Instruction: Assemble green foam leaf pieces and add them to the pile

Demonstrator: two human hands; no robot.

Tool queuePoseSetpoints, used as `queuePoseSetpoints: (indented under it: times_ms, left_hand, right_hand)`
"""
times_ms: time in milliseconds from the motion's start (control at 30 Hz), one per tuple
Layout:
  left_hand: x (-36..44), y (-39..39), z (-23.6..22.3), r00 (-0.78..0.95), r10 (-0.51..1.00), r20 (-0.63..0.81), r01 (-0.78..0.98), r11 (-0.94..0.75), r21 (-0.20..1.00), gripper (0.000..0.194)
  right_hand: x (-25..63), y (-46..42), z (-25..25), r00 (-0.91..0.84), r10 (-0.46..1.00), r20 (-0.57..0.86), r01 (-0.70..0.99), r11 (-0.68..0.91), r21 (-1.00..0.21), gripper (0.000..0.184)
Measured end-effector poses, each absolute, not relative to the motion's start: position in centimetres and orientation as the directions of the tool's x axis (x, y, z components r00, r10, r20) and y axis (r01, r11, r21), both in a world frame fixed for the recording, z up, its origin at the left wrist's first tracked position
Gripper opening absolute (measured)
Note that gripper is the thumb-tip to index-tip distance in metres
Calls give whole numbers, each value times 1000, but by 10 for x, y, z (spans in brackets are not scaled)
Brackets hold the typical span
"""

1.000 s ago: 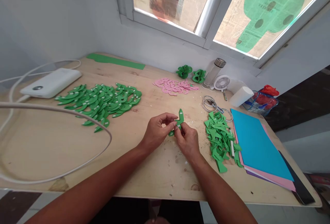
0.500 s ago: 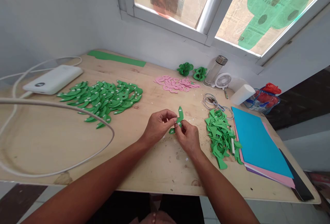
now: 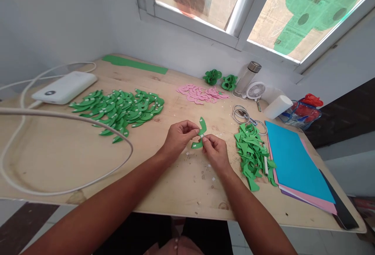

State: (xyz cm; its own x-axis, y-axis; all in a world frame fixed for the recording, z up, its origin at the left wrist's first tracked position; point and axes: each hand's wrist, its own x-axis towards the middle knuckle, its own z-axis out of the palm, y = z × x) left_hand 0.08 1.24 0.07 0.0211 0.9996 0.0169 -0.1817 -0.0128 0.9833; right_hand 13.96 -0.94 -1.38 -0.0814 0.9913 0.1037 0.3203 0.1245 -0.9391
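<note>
Between my two hands is a curved green paper cutout (image 3: 202, 124) with small white tabs on it, held just above the wooden table. My left hand (image 3: 180, 137) pinches it near its middle from the left. From the right, the thumb and fingers of my right hand (image 3: 216, 151) pinch it close to the white tab at its centre. My fingertips hide part of the cutout. To the left lies a heap of similar green paper cutouts (image 3: 117, 108) with white tabs. Pink paper cutouts (image 3: 199, 94) are spread beyond my hands.
Green paper scraps (image 3: 250, 153) and a white pen (image 3: 265, 159) lie right, beside blue paper sheets (image 3: 299, 161). Two green paper balls (image 3: 212, 76), a bottle (image 3: 249, 76) and a small fan (image 3: 256, 90) stand behind. A white cable (image 3: 129, 141) loops from a power bank (image 3: 66, 87) at left.
My right hand has shifted slightly right and down from the upper part of the cutout, so more of its middle and lower end shows. The view has tilted slightly.
</note>
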Motion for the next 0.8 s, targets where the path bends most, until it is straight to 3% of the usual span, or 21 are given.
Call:
queuePoseSetpoints:
  times_ms: [233, 433, 800]
  left_hand:
    - [2, 11, 2, 6, 999, 41, -157, -40, 987, 14]
    - [-1, 12, 5, 110, 992, -54, -259, 82, 962, 29]
    - [0, 9, 1, 312, 950, 27, -135, 16, 991, 23]
  right_hand:
    - [138, -10, -14, -86, 992, 91, 236, 109, -966, 28]
    - [140, -8, -14, 5, 989, 148, 235, 143, -961, 28]
    - [144, -9, -7, 154, 963, 219, 276, 171, -946, 31]
